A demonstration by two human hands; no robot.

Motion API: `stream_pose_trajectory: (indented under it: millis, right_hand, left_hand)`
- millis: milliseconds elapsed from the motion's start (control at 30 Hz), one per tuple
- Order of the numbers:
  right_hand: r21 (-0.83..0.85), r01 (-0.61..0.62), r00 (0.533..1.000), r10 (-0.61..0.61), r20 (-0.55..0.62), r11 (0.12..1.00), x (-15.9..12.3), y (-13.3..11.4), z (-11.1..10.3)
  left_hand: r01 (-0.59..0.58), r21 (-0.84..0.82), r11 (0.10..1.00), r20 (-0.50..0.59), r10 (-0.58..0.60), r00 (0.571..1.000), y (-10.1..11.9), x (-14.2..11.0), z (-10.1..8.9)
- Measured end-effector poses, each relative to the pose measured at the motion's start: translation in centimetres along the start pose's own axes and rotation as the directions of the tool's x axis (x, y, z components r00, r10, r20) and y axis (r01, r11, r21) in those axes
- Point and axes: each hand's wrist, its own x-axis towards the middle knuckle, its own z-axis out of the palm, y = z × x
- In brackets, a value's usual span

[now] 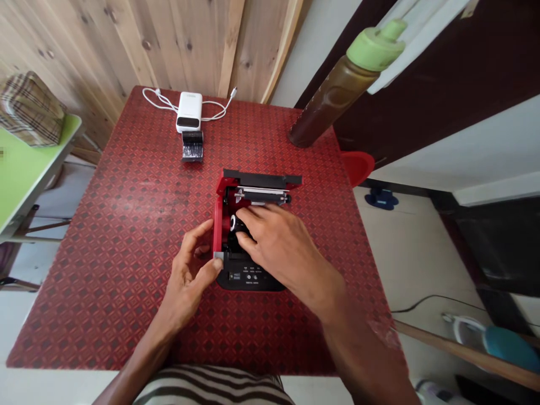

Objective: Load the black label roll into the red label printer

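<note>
Right hand (pixel 284 242) closed on a black roll (pixel 240 224) inside an open red-and-black machine (pixel 270 281) on the desk (pixel 126 253).
The left hand (pixel 183 275), fingers apart, sets its thumb on the front corner, apparently to steady the casing (the raised lid (pixel 264 180) leaves the fingers room inside).

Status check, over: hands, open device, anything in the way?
Left hand steadying near-left corner of device. Right hand inside, fingers around black roll. Lid up; right hand partly hides roll.
</note>
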Motion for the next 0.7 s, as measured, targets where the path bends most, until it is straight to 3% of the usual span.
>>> stream_pose_trajectory:
  millis: [200,333,367,467,533,600,633,700]
  right_hand:
    - [0.03,0.024,0.935,-0.012,-0.355,0.999,-3.7,-1.0,-0.9]
    - [0.203,-0.093,0.856,0.182,-0.484,0.975,-6.8,0.6,-2.1]
    - [0.263,-0.156,0.814,0.275,-0.512,0.952,-7.4,1.6,-1.9]
    - [0.522,-0.334,0.615,0.601,-0.511,0.785,-7.9,5.5,0.2]
    - [0.641,-0.327,0.456,0.71,-0.537,0.694,-7.1,7.9,2.4]
    - [0.677,-0.354,0.364,0.762,-0.536,0.645,-5.9,9.5,4.4]
    - [0.686,-0.361,0.347,0.774,-0.53,0.632,-5.3,9.9,5.3]
    - [0.682,-0.368,0.408,0.769,-0.492,0.632,-4.3,9.7,6.7]
  left_hand:
    - [-0.008,-0.012,1.0,-0.006,0.008,1.0,0.0,0.0,0.1]
    - [-0.009,-0.024,1.0,0.003,0.009,1.0,-0.4,0.1,0.0]
    - [-0.021,-0.015,1.0,0.001,0.021,1.0,-0.6,0.1,-0.1]
    - [-0.051,0.029,0.998,-0.003,0.051,0.999,-1.0,0.1,-0.4]
    - [-0.057,0.05,0.997,-0.006,0.058,0.998,-1.2,0.1,-0.5]
    - [-0.064,0.064,0.996,-0.014,0.066,0.998,-1.4,0.2,-0.6]
    - [-0.067,0.069,0.995,-0.018,0.068,0.997,-1.4,0.2,-0.6]
    - [-0.072,0.067,0.995,-0.023,0.074,0.997,-1.5,0.2,-0.7]
